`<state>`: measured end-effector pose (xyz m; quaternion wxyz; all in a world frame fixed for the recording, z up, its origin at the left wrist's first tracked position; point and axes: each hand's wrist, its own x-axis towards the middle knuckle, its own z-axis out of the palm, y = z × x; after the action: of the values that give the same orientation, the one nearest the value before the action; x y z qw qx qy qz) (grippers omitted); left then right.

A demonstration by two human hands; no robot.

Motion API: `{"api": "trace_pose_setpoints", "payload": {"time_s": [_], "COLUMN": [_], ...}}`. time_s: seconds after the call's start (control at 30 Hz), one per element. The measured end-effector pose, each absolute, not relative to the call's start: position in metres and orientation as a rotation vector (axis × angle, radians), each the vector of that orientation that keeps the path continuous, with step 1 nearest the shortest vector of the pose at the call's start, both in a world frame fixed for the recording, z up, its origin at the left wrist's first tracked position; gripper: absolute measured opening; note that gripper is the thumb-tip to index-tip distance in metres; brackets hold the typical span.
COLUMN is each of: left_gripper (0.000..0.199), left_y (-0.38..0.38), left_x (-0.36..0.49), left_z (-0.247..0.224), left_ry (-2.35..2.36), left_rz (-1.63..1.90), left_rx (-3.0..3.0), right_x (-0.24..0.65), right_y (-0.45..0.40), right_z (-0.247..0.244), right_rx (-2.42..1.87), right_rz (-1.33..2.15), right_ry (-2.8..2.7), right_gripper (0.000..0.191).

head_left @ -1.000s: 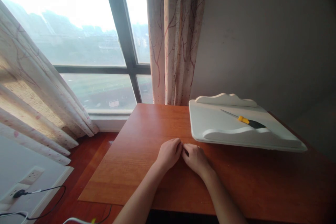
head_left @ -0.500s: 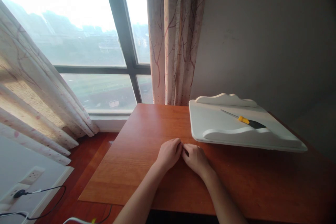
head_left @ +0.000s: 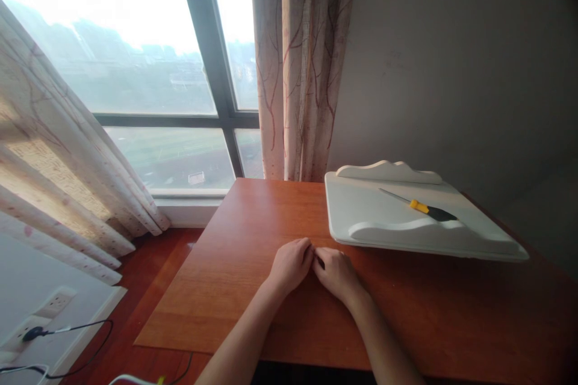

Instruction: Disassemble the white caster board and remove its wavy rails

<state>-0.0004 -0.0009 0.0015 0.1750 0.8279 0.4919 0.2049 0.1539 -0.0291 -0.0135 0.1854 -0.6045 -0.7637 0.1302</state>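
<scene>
My left hand rests on the wooden table with its fingers curled in. Meeting it at the knuckles and fingertips is my right hand, also closed, with a small dark gap by its thumb. No object shows in either hand. To the right and beyond them, a white board with wavy raised sides lies on the table. A screwdriver with a yellow and black handle lies on the board, its thin shaft pointing to the far left. Neither hand touches the board.
The brown wooden table has its left edge above a reddish floor. Behind it are a window and a patterned curtain. At the lower left, a black plug with a cable sits in a wall socket.
</scene>
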Motion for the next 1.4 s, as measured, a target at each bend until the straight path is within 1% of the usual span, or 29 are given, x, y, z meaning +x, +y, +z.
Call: {"api": "trace_pose_setpoints", "payload": {"time_s": [1.4], "left_gripper": [0.026], "left_y": [-0.0011], "left_x": [-0.0013], "left_z": [0.0003], "left_ry": [1.372], "left_rz": [0.614], "left_rx": [2.348], "right_x": [0.1559], "right_y": [-0.0293], "right_z": [-0.0202], "right_rx": [-1.608], "right_rz": [0.323], "right_ry": [-2.113], "right_gripper": [0.025]}}
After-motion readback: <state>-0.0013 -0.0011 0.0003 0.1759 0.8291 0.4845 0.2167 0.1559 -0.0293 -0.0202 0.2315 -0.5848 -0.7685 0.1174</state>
